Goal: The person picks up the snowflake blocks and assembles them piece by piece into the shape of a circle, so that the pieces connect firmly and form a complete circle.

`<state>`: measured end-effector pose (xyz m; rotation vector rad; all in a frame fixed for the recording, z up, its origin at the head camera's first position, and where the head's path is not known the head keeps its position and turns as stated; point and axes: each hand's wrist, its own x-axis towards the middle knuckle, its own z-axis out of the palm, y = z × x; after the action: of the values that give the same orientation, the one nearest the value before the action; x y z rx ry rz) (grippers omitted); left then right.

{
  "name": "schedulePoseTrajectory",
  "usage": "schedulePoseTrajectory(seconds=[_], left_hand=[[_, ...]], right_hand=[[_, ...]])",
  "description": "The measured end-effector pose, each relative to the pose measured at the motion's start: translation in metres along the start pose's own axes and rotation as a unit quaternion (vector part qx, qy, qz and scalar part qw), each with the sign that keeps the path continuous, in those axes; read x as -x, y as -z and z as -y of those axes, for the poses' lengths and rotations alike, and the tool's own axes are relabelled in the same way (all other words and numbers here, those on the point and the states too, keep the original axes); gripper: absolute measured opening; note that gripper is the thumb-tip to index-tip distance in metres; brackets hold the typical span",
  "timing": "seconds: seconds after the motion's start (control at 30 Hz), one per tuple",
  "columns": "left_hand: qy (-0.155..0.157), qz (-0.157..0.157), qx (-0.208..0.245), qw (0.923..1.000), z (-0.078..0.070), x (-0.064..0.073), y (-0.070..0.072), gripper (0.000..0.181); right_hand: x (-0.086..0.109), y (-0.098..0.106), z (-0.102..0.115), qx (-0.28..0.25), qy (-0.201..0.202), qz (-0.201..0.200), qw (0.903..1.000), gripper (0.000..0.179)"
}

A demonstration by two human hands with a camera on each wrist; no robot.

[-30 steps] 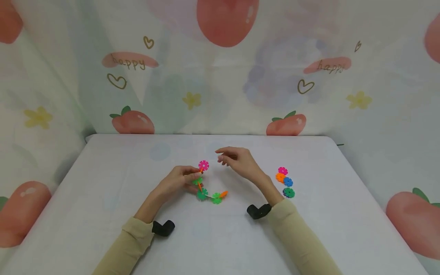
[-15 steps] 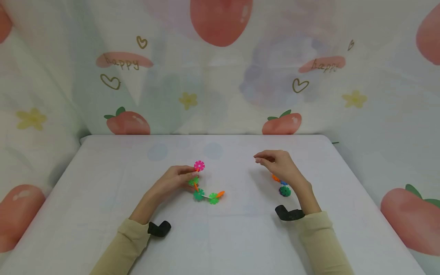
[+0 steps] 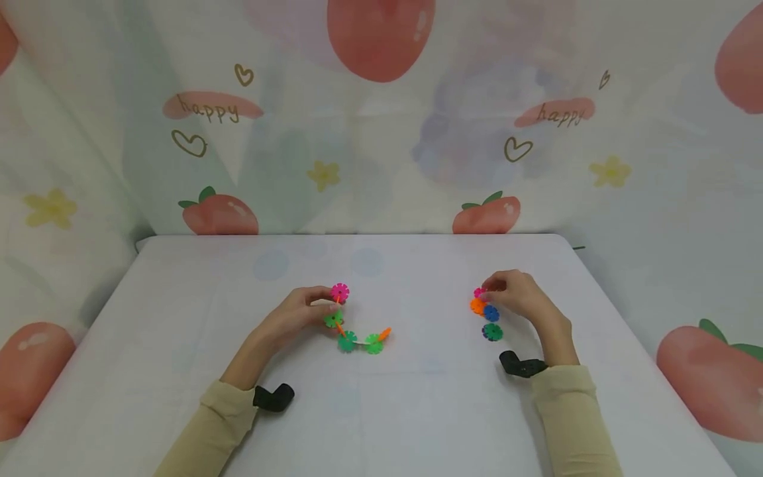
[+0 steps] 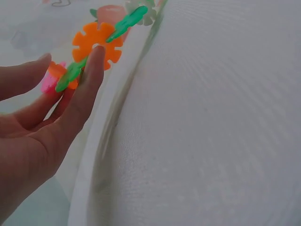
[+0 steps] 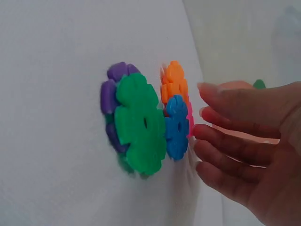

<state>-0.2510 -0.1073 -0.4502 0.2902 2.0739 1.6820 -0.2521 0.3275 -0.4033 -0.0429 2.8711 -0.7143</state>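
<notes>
Fingers (image 4: 89,84) of the left hand (image 3: 295,317) grip a disc chain (image 3: 347,341); the right hand's (image 3: 523,296), slightly parted, could by nudging scatter overlapping discs (image 3: 478,307) nearer the tabletop's (image 3: 417,411) right edge.

Reads "happy" twice on the backdrop (image 3: 372,152). Written once across a left pink patch (image 3: 212,105), once across a right pink patch (image 3: 555,112).
</notes>
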Motion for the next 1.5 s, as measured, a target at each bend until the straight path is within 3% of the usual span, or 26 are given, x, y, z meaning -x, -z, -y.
schedulePoseTrajectory(seconds=[0.13,0.33,0.6,0.8,0.93,1.1,1.3,1.5], left_hand=[[0.000,-0.002,0.023,0.9997,0.000,0.002,0.001,0.042],[0.005,-0.021,0.059,0.9981,-0.001,0.001,0.000,0.045],[0.005,-0.032,0.074,0.9967,0.002,-0.002,-0.004,0.045],[0.002,-0.056,0.060,0.9967,0.002,-0.003,-0.003,0.039],[-0.002,-0.065,0.045,0.9969,0.003,-0.004,-0.003,0.036],[-0.009,-0.082,0.026,0.9962,0.003,-0.003,-0.005,0.033],[-0.011,-0.090,0.016,0.9957,0.003,-0.005,-0.005,0.031],[-0.005,-0.098,0.009,0.9951,0.003,-0.005,-0.006,0.030]], right_hand=[[-0.002,-0.003,-0.003,-0.008,-0.015,0.039,0.9991,0.034],[-0.003,-0.006,-0.001,-0.007,-0.001,0.053,0.9986,0.025],[-0.003,-0.005,-0.001,-0.004,0.015,0.026,0.9995,0.018],[-0.002,-0.002,0.004,-0.002,0.034,-0.004,0.9994,0.019],[-0.002,-0.008,0.013,-0.031,0.058,-0.027,0.9975,0.017],[-0.006,-0.027,0.038,-0.097,0.116,-0.040,0.9877,0.011],[-0.012,-0.053,0.079,-0.106,0.210,-0.065,0.9697,0.015],[-0.020,-0.069,0.118,-0.138,0.268,-0.052,0.9521,0.014]])
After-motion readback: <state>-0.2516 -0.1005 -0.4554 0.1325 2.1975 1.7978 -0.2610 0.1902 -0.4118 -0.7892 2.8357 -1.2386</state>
